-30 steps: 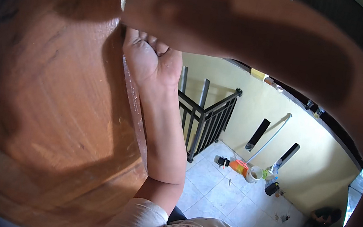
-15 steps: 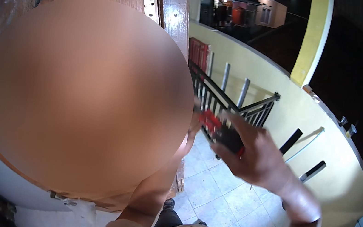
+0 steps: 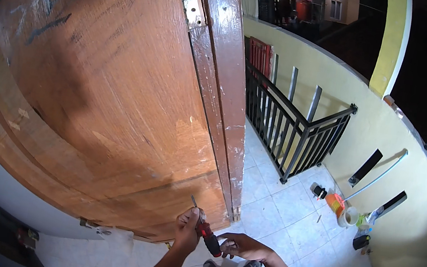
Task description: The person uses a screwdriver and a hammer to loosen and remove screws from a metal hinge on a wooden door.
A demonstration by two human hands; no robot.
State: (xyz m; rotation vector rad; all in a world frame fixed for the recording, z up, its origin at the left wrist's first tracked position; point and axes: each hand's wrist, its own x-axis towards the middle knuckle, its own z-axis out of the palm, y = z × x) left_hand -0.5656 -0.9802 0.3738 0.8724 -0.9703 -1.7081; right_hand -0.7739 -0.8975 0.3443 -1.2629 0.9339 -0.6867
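Note:
A screwdriver [image 3: 204,231] with a red and black handle slants up to the left in front of the lower part of a brown wooden door [image 3: 137,95]. My left hand [image 3: 187,231] is closed around its upper part, with the thin metal shaft poking out above the fingers. Beside the black end of the handle is my right hand [image 3: 245,247], its fingers curled in. Whether these fingertips touch the handle or pinch something small cannot be made out. Higher up, a metal hinge plate [image 3: 192,4] with screw holes sits at the door's edge, by the dark brown frame [image 3: 227,75].
Past the frame stands a black metal railing [image 3: 302,127] on a tiled floor [image 3: 276,213]. A curved yellow wall [image 3: 388,136] bounds the right side. Near its foot lie an orange container [image 3: 336,202], a whitish tub [image 3: 348,217] and a dark object [image 3: 361,241].
Both hands have come lower and closer to my body. The screwdriver, earlier in my right hand, is now gripped by my left. My view has shifted, so the railing appears further right.

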